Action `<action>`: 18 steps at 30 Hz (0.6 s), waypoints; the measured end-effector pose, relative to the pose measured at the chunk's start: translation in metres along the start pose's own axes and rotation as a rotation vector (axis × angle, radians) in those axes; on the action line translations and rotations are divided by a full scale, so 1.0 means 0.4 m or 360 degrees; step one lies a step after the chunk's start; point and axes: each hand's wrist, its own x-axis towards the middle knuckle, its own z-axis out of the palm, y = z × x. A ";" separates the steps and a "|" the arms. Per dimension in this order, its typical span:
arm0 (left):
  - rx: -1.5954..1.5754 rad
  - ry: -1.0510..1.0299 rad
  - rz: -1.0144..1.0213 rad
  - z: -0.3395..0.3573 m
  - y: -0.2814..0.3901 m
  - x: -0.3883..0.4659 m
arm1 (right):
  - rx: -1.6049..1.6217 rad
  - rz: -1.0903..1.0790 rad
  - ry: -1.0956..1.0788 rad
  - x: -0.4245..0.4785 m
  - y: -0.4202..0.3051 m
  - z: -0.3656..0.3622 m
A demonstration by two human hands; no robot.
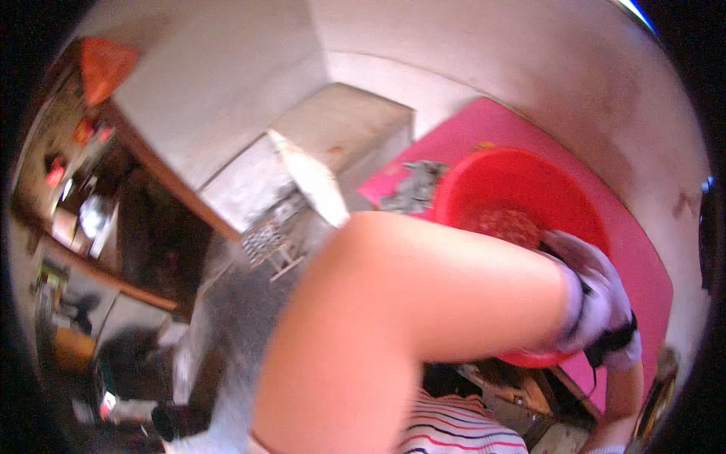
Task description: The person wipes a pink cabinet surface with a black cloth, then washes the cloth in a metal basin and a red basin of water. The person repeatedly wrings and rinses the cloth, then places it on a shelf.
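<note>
Both of my hands are in pale, wet-looking gloves and overlap at the right, over the near rim of a large red plastic basin (527, 170). My left hand (592, 315) comes in at the end of a bare, bent forearm and lies against the other glove near its wrist. My right hand (584, 258) reaches up from the lower right, with a black strap (618, 339) around its wrist; its fingers point into the basin. Blur and overlap hide the fingers of both hands. Inside the basin is something reddish, perhaps liquid. A crumpled grey cloth item (417, 184) lies left of the basin.
The basin stands on a pink surface (641, 284) beside a wall. A pale box-like block (346, 125) stands in the corner. At the left are a wood-edged shelf (170, 181) with blurred items and an orange bag-like thing (105, 68). A small patterned stool-like object (266, 244) stands near the middle.
</note>
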 end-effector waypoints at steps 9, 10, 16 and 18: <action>-0.0107 0.0126 0.0067 -0.021 0.008 -0.077 | 0.0113 -0.0066 0.0031 0.020 -0.039 0.067; -0.0101 0.0132 0.0054 -0.029 0.010 -0.090 | 0.0133 -0.0079 0.0072 0.016 -0.041 0.065; -0.0075 0.0189 0.0011 -0.055 0.033 -0.154 | 0.0230 -0.0122 0.0188 -0.020 -0.053 0.099; -0.0056 0.0206 0.0006 -0.072 0.031 -0.168 | 0.0265 -0.0150 0.0213 -0.018 -0.071 0.097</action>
